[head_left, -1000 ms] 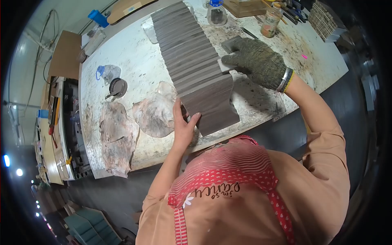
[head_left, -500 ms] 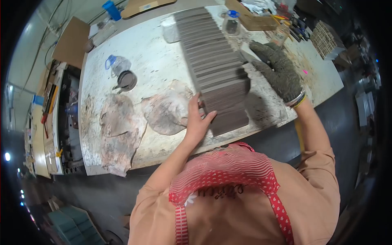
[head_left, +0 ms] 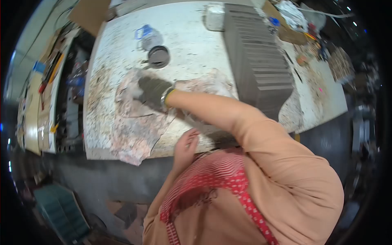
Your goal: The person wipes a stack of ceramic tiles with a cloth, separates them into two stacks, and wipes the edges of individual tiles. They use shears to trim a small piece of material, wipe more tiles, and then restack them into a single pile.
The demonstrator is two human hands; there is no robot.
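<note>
My right hand, in a dark grey-green fuzzy glove, reaches across to a stained cloth on the left of the table. Its fingertips touch or nearly touch the cloth, but they are blurred, so I cannot tell if they grip it. Bare and loosely curled, my left hand hovers by the table's front edge with nothing visible in it. A second stained cloth lies partly under my right forearm. To the right stands a long stack of thin dark grey strips, touched by neither hand.
A dark round cup and a clear jug with a blue handle stand beyond the cloths. Behind the stack sit a white block-like container and a blue-capped bottle. A side shelf holds tools at left.
My right hand has swung from the right of the stack across to the left cloth. My left hand has let go of the stack and drawn back towards my body. The view has shifted.
</note>
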